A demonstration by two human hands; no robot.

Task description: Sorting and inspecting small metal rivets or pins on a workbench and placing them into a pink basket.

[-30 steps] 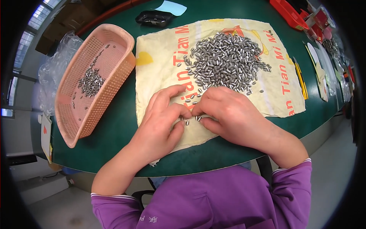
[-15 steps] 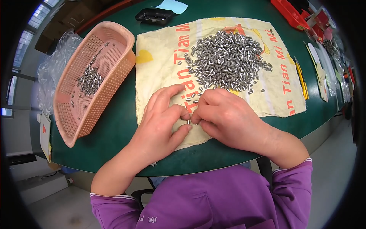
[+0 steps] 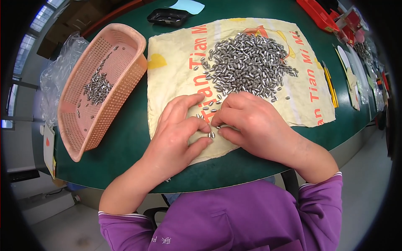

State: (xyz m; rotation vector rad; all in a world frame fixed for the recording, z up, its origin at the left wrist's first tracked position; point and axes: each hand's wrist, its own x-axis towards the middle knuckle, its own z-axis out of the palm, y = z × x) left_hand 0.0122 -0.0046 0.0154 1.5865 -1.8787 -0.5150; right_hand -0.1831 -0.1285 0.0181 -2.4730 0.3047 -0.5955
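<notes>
On a cream cloth (image 3: pixel 176 79) lies a big heap of small silvery metal pins (image 3: pixel 251 62), short and ridged. In front of the heap, my left hand (image 3: pixel 173 131) has thumb and forefinger closed at the tips on one small metal pin (image 3: pixel 211 135); its other fingers stretch over the cloth. Close beside it, my right hand (image 3: pixel 249 121) pinches another small metal pin (image 3: pixel 218 127) between thumb and forefinger, mostly hidden by the fingers. Several loose pins (image 3: pixel 205 113) are scattered between my hands and the heap.
A pink perforated plastic basket (image 3: pixel 140 67) holding a smaller pile of pins stands at the left on the green table (image 3: pixel 121 163). Clear plastic bags (image 3: pixel 56 79) lie behind it. At the back are a black tray (image 3: pixel 167 17) and a red bin (image 3: pixel 316 14); yellow pens (image 3: pixel 331 85) lie at the right.
The pin at my left fingertips has tilted and shifted slightly right. My right thumb and forefinger have parted a little, showing a pin between them. The basket and heap look unchanged.
</notes>
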